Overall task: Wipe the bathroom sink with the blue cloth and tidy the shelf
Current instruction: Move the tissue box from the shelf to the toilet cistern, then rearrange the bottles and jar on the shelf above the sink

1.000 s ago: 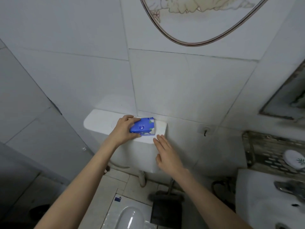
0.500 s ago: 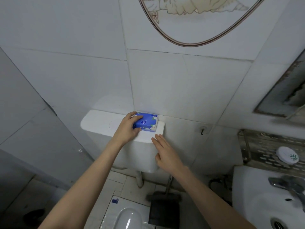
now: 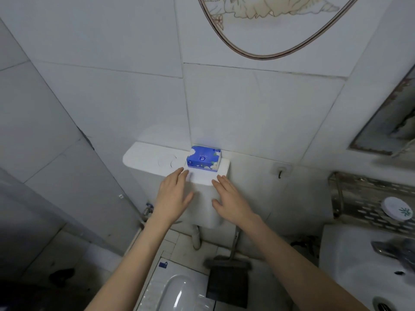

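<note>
Tidying looks in hand: blue-and-white rectangular tissue pack (image 3: 204,159) sits on the white cistern lid (image 3: 157,161) against the wall. Left hand (image 3: 173,194) and right hand (image 3: 231,198) hover open, empty. Blue cloth unseen; white ceramic sink (image 3: 350,265) presumably needs wiping next.

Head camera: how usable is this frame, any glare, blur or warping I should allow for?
Head view: dim, flat, bluish light with no hard shadows; the white toilet cistern lid is blown out around the blue tissue pack; the grey metal faucet at the right edge is smeared; wide-angle bending curves the tile joints and stretches the arms; the left hand and right hand are fairly sharp.
</note>
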